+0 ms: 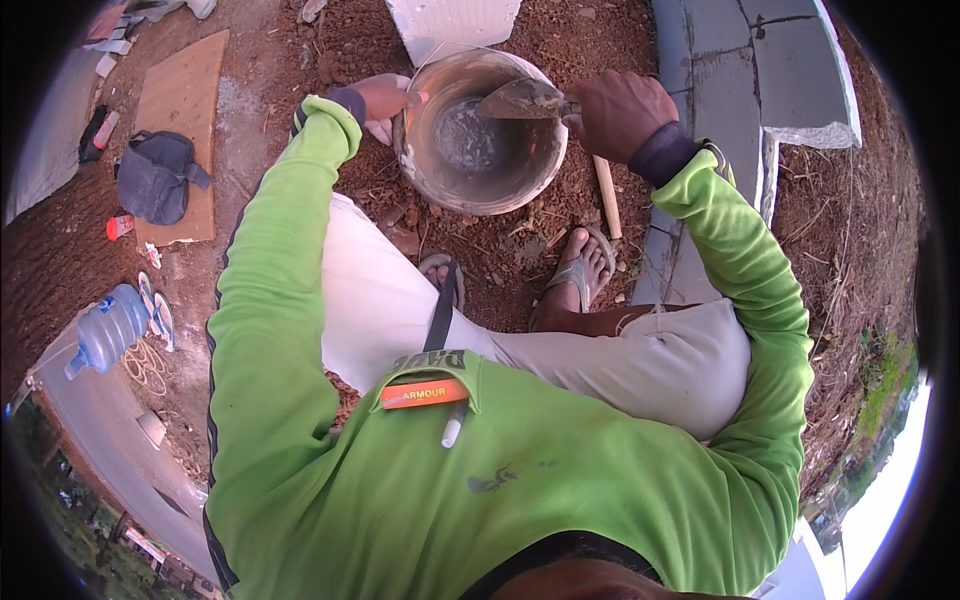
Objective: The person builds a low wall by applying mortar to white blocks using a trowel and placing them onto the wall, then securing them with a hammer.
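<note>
Green sleeves nearest; left hand fingers curled on bucket rim, right hand fingers closed round trowel handle, blade over grey mortar inside bucket, just ahead of sandalled feet on soil

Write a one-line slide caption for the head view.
Left hand steadies a bucket of wet mortar while the right hand dips a trowel inside.

Bucket on the soil ahead of the feet, left hand on its left rim, right hand holding trowel over it (blocks right, bag and bottle left).
</note>
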`<state>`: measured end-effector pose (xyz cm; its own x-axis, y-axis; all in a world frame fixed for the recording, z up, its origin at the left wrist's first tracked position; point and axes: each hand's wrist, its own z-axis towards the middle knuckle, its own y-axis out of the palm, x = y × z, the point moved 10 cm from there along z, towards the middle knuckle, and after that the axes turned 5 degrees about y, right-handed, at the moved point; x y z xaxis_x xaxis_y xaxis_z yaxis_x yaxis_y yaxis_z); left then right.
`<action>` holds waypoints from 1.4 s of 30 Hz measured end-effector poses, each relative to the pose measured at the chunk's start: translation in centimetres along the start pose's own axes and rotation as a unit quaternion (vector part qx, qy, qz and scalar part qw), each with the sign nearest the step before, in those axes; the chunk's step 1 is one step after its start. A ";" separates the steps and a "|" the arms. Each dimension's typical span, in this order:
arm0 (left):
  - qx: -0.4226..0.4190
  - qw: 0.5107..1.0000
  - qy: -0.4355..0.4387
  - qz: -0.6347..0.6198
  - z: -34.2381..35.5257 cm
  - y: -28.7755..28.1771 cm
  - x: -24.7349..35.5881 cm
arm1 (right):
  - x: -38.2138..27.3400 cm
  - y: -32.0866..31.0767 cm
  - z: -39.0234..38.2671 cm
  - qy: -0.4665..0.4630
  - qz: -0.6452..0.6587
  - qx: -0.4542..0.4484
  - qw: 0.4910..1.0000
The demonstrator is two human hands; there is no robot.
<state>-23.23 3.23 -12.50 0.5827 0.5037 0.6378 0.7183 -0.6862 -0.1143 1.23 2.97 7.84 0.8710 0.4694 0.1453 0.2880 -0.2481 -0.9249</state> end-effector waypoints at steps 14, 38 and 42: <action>0.359 0.844 0.394 0.066 -4.6 7.7 11.9 | 6.1 12.9 -7.4 0.050 0.039 -0.115 0.991; 0.410 0.859 0.299 0.072 -4.7 9.4 12.8 | 8.9 12.8 -6.5 0.076 0.184 -0.031 0.979; 0.409 0.845 0.334 0.086 -4.8 10.9 14.7 | 7.1 11.3 -3.1 0.042 0.024 0.085 0.995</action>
<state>-8.64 0.64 -0.69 0.5571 -0.1637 0.8141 0.8262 0.0101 -0.5633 11.92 0.85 -0.49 0.9144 0.3859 0.1227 0.1806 -0.1173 -0.9765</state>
